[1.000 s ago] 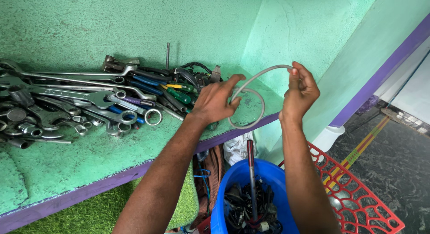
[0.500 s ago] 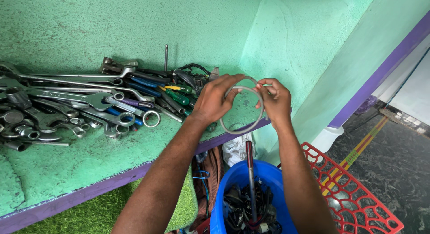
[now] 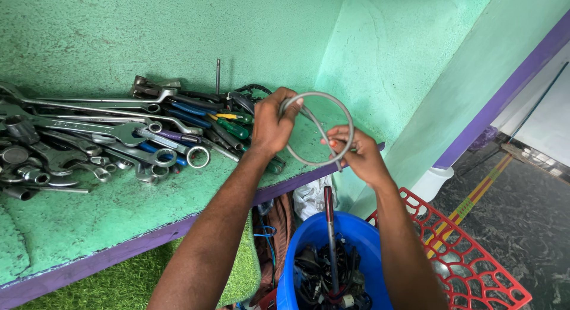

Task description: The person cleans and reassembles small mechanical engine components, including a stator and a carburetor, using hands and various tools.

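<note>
One grey cable loop [image 3: 320, 129], coiled round, was held above the green shelf [image 3: 119, 209] edge. Left hand [image 3: 270, 126] had its fingers clamped on the loop's top; right hand [image 3: 356, 153] pinched its lower right side. Pile of wrenches [image 3: 89, 144] and screwdrivers [image 3: 228, 123] lay left; blue bucket [image 3: 291, 268] and red crate [image 3: 475, 262] stood below.

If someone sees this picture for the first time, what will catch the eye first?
First, the two hands in the middle: the left hand and right hand hold a grey cable bent into a ring above the green shelf. Next, the heap of wrenches on the shelf's left, and below, a blue bucket beside a red crate.
</note>
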